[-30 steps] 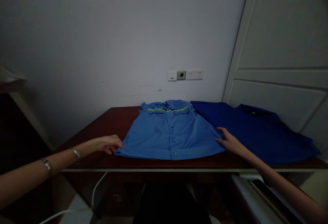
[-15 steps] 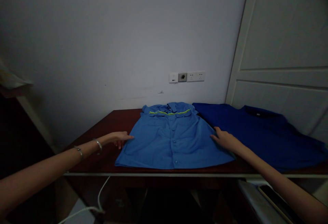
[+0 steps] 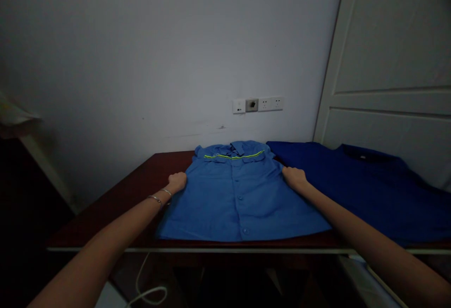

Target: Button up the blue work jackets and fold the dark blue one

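Note:
A light blue button-up shirt (image 3: pixel 239 200) with a yellow-green stripe across the chest lies flat and partly folded on a dark red-brown table (image 3: pixel 141 186). My left hand (image 3: pixel 177 181) is closed on the shirt's left edge at mid-height. My right hand (image 3: pixel 294 177) is closed on the right edge at the same height. Both arms reach forward over the table's front edge. Two bracelets sit on my left wrist.
A dark blue garment (image 3: pixel 369 190) lies spread on the table to the right of the shirt. Wall sockets (image 3: pixel 257 104) are above the table. A white door (image 3: pixel 394 87) stands at the right. A white cable (image 3: pixel 148 289) hangs below the table.
Both hands have slid from the shirt's lower corners up along its side edges to mid-height, and their fingers have curled closed on the fabric. The camera has moved closer.

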`<act>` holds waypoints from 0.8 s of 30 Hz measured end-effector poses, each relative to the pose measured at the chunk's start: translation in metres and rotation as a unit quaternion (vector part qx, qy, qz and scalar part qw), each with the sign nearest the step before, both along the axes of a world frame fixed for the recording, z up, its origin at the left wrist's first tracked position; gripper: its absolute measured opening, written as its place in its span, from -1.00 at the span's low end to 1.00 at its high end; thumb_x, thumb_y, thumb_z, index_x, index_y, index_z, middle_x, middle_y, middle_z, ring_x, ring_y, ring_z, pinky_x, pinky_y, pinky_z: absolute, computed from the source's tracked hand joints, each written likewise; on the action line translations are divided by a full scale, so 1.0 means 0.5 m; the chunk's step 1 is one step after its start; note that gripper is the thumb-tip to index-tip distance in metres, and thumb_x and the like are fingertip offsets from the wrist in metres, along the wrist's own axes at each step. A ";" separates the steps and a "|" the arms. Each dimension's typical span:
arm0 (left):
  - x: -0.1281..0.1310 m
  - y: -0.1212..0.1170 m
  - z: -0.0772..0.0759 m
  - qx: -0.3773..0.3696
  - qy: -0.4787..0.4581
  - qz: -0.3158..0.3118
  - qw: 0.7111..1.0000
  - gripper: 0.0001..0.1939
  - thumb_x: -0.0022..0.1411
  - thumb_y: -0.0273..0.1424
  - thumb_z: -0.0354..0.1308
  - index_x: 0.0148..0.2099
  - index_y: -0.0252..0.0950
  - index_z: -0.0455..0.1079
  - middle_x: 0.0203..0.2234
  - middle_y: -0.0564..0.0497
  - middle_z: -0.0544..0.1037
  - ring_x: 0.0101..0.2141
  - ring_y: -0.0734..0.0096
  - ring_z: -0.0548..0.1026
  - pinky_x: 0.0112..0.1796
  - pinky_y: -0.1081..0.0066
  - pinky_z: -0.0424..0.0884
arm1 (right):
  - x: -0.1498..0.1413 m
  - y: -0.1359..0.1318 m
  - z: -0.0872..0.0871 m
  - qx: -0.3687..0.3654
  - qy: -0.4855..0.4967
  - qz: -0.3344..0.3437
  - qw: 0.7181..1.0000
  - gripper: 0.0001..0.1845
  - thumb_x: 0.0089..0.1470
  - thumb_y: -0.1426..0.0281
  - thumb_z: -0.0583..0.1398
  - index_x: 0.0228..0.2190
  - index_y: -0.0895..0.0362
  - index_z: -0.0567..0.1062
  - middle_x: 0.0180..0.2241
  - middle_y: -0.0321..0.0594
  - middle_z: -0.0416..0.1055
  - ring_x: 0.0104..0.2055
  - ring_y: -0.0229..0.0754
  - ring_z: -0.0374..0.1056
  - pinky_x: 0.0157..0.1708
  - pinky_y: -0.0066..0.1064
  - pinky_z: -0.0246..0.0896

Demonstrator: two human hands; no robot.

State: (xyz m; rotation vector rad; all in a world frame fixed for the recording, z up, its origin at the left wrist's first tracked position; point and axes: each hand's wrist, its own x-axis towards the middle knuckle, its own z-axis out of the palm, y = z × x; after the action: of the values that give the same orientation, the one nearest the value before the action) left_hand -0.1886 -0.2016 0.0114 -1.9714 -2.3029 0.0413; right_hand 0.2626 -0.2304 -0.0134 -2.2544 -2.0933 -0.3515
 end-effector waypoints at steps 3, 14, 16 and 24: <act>-0.010 -0.007 -0.002 -0.005 0.013 -0.001 1.000 -0.69 0.15 -0.40 -0.05 -0.24 -0.42 0.48 -0.28 -0.37 0.51 -0.17 0.05 0.47 -0.23 0.22 0.36 | 0.017 -0.011 -0.003 -0.008 -0.010 0.008 1.000 -0.65 0.10 0.58 -0.08 -0.23 0.27 0.46 -0.23 0.17 0.42 -0.16 0.01 0.39 -0.25 -0.21 0.23; -0.032 0.047 0.013 -0.024 -0.005 0.018 1.000 -0.53 0.21 -0.22 -0.20 -0.13 -0.40 0.43 -0.17 -0.29 0.48 -0.17 0.02 0.46 -0.25 0.18 0.37 | 0.018 0.050 0.013 0.042 -0.026 0.005 0.999 -0.64 0.11 0.55 -0.10 -0.25 0.32 0.46 -0.25 0.19 0.40 -0.24 0.04 0.40 -0.34 -0.23 0.26; -0.024 0.065 0.013 -0.020 -0.008 0.016 1.000 -0.51 0.22 -0.19 -0.22 -0.12 -0.40 0.41 -0.16 -0.28 0.48 -0.16 0.02 0.46 -0.24 0.18 0.37 | 0.013 0.081 0.018 0.048 -0.015 -0.005 0.999 -0.64 0.13 0.50 -0.10 -0.25 0.32 0.45 -0.23 0.20 0.38 -0.23 0.04 0.40 -0.33 -0.23 0.25; 0.027 0.159 -0.008 0.041 -0.019 0.034 0.998 -0.47 0.21 -0.12 -0.20 -0.06 -0.46 0.31 -0.17 -0.36 0.45 -0.12 0.04 0.43 -0.19 0.17 0.33 | -0.018 0.198 0.003 0.073 0.051 -0.061 0.994 -0.36 0.11 0.04 -0.09 -0.19 0.35 0.41 -0.21 0.25 0.35 -0.15 0.12 0.34 -0.26 -0.19 0.21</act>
State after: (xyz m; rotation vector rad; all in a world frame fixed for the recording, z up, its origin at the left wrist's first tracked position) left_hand -0.1749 -0.1223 0.0074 -1.8707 -2.3539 -0.0851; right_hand 0.2534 -0.1312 -0.0122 -2.2699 -1.8233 -0.3742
